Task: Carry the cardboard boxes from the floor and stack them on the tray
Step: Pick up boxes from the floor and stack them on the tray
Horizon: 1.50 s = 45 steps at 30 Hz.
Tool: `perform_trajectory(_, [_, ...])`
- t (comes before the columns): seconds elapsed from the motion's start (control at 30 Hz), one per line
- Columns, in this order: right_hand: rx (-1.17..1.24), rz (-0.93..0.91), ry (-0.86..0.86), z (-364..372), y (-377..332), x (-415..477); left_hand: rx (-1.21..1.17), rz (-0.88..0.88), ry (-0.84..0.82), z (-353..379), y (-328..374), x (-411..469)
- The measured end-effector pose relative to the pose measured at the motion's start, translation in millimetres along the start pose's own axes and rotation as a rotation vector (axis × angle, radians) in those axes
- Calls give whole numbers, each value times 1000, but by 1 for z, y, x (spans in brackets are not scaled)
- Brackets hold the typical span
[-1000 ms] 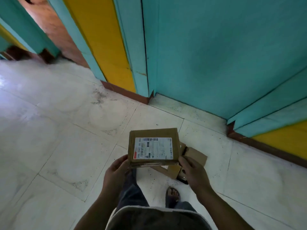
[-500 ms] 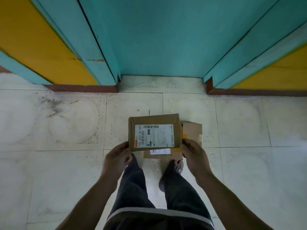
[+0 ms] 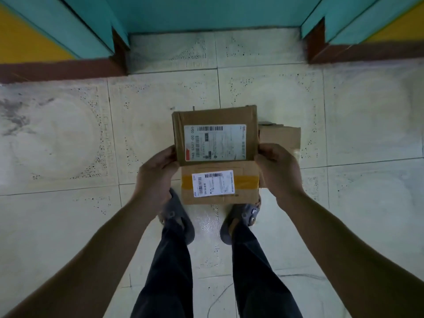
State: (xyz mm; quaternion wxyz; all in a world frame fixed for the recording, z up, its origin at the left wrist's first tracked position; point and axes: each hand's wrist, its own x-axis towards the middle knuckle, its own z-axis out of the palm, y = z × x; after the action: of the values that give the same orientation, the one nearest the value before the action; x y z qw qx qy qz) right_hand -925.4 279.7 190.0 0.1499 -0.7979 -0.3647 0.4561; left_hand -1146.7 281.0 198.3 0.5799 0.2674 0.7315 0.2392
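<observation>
At your 10 o'clock, a yellow wall panel point(image 3: 23, 42) meets a brown skirting point(image 3: 57, 71) above the pale tiled floor point(image 3: 68, 145). Nearer in, your left hand point(image 3: 158, 171) clasps the stack at its 9 o'clock side, curled round the edge of the top cardboard box point(image 3: 215, 136). That box lies flat with its large white shipping label facing up, held off the floor straight ahead at your 12 o'clock. Directly under it, jutting out toward 6 o'clock, is a second cardboard box point(image 3: 220, 187) with a band of yellowish tape and a smaller white label. Its near edge hides the toes of your grey sandals point(image 3: 176, 216). Far beyond the boxes, at 12 o'clock, a teal door point(image 3: 206, 12) stands in its recess. Your right hand point(image 3: 278, 171) grips the stack at its 3 o'clock side, fingers wrapped round the edge. Past that hand, at 2 o'clock from the top box, a third piece of cardboard point(image 3: 281, 136) pokes out from below. You cannot tell whether it is a whole box.
</observation>
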Motion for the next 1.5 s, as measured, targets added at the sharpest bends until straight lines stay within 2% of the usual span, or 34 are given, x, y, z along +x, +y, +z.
perform_trajectory(0.23, [-48, 14, -3, 34, 53, 77, 84, -40, -24, 41, -47, 81])
perform_trajectory(0.4, [-74, 67, -60, 48, 77, 101, 266, -56, -45, 56, -66, 121])
perform_trajectory(0.9, [-208, 217, -243, 57, 93, 117, 563, -119, -84, 70, -97, 158])
perform_trajectory(1.2, [-211, 208, -237, 58, 97, 114, 537, -150, -68, 74, -97, 156])
perform_trajectory(1.5, [-184, 97, -258, 25, 90, 75, 363, -85, 116, 65, -80, 99])
